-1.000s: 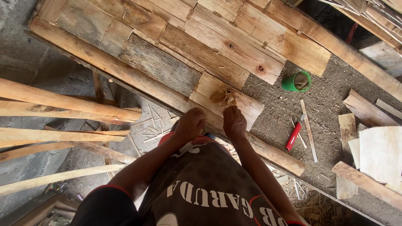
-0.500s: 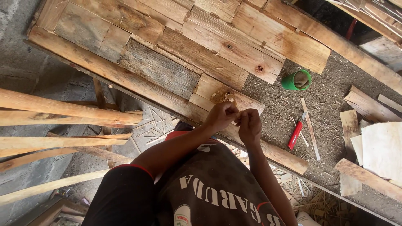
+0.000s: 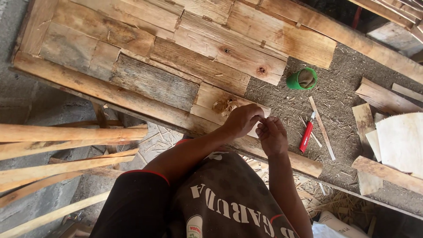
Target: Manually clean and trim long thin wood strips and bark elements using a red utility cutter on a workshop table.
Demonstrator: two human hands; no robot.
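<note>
Left hand (image 3: 241, 120) and right hand (image 3: 272, 134) meet, fingers pinched on a small pale flat piece (image 3: 257, 128) above the rough plank panel (image 3: 176, 66); its axis cannot be told. Curly shavings (image 3: 224, 105) adjoin.

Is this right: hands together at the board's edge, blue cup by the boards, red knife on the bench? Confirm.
Not quite. The head view shows the cup is green, not blue. The rest holds: left hand and right hand meet at the board's edge, red knife on the bench.

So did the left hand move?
Yes. The left hand slid right along the wooden plank table, toward the red-handled knife, joining the right hand.
</note>
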